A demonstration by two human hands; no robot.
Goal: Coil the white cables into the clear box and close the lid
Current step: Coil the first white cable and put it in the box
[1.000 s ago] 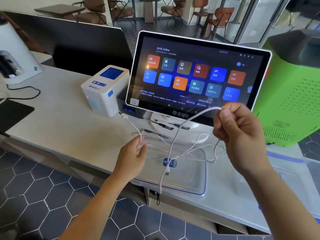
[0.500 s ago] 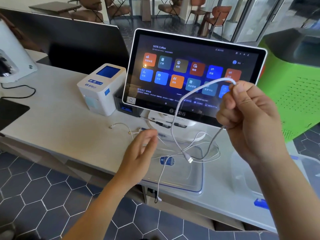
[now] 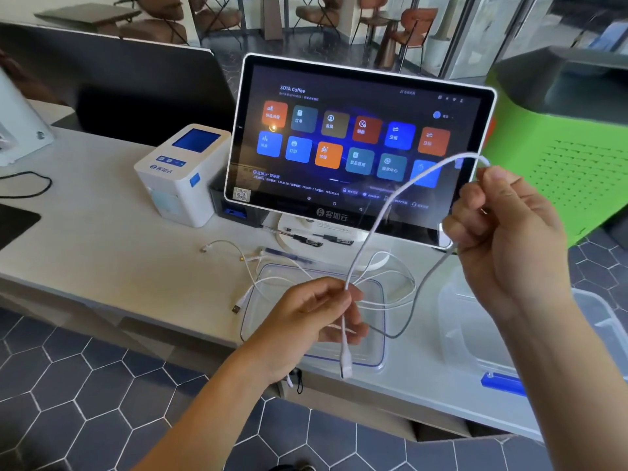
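White cable (image 3: 380, 215), held in the air above the counter's front edge: it arcs from the right hand (image 3: 506, 239), raised before the touchscreen terminal (image 3: 360, 144), down to the left hand (image 3: 316, 321), with its plug end (image 3: 346, 367) hanging below that hand. Right hand: fingers curled round the cable's upper bend. Left hand: thumb and forefinger pinching the cable just above the plug end. Clear lid (image 3: 258, 294), lying flat at the counter's (image 3: 102, 253) front edge beneath the left hand, with further loose white cables (image 3: 390, 283) spread across it and trailing leftward over the counter. Clear box (image 3: 475, 334), with a blue latch (image 3: 503, 384), near the counter's right end. White receipt printer (image 3: 183, 175), left of the terminal. Green machine (image 3: 571, 151), at far right.
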